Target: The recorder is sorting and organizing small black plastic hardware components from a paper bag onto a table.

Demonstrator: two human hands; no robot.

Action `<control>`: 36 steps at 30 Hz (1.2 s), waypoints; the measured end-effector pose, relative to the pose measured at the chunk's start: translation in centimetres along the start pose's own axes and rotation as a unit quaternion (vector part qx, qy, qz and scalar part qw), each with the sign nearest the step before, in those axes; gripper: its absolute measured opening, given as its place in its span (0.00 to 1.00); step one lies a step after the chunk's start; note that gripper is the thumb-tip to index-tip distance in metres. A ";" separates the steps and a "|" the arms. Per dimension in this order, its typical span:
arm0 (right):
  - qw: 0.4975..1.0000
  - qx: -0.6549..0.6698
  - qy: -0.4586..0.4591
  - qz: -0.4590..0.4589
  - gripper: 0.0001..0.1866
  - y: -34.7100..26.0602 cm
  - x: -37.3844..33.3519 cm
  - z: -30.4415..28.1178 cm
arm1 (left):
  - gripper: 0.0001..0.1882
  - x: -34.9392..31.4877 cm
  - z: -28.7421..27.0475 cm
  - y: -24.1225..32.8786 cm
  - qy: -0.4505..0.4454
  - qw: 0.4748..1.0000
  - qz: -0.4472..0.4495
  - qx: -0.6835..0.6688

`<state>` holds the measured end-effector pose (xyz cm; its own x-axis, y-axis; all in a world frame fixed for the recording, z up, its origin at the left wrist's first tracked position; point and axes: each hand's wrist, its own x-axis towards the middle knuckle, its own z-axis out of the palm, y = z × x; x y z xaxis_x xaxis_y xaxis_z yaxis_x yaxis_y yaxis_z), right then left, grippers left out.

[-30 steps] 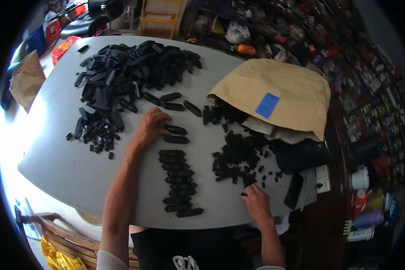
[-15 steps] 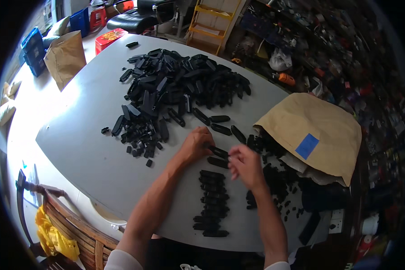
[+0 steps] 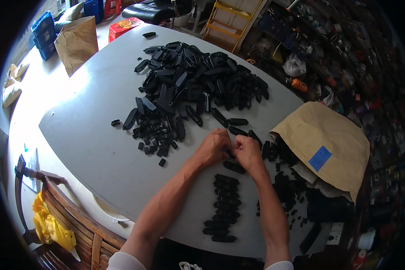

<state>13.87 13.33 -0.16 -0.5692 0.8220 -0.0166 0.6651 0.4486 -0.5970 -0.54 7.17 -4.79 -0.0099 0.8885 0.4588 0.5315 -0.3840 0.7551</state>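
My left hand [image 3: 215, 147] and my right hand [image 3: 248, 155] meet over the middle of the table, fingers closed. Between them a long black plastic piece [image 3: 229, 154] shows only in part; the fingers hide the rest. Just below lies another long black piece [image 3: 234, 167], flat on the table. Nearer to me, several similar pieces form a stacked-looking column [image 3: 227, 202] between my forearms. Beyond my hands lie a few loose long pieces [image 3: 238, 121], and a large heap of black plastic pieces [image 3: 189, 74] spreads behind them.
Small black blocks [image 3: 155, 139] lie left of my hands. On the right, a brown paper bag [image 3: 342, 139] with a blue patch opens toward scattered black bits [image 3: 287, 186]. The grey table [image 3: 85, 135] has a wooden chair [image 3: 76, 207] at its near left; crowded shelves [image 3: 337, 58] stand at right.
My right hand has closed and come up against my left at the long black piece, which is now mostly covered. The whole view has shifted, moving the table's contents rightward in the picture.
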 end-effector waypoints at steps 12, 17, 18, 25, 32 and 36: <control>0.995 -0.032 -0.078 0.056 0.11 -0.9 0.2 -1.7 | 0.15 0.2 -0.8 0.2 -0.024 1.000 -0.007 0.008; 0.998 -0.046 -0.025 -0.024 0.10 -0.6 -1.4 -0.5 | 0.13 0.1 -1.4 -0.5 -0.051 0.998 0.022 -0.042; 0.998 -0.020 -0.053 -0.003 0.10 -0.4 -1.7 -0.7 | 0.13 0.1 -1.6 -0.4 -0.066 0.997 0.021 -0.030; 0.995 0.074 0.051 0.053 0.05 4.2 -3.7 -6.8 | 0.16 0.7 -2.2 1.0 -0.117 0.993 -0.007 -0.015; 0.989 0.031 0.126 0.074 0.03 8.1 -7.1 -8.9 | 0.11 6.4 4.4 3.5 -0.019 0.973 0.081 0.213; 0.985 0.022 0.145 0.090 0.02 8.4 -8.1 -9.3 | 0.07 7.2 5.0 3.3 -0.069 0.934 0.125 0.328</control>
<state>28.51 13.73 2.43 -0.2789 0.9550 0.1006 0.7177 0.2769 -0.6390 5.39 13.62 -1.36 0.2685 0.8335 0.4830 0.9077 -0.3868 0.1629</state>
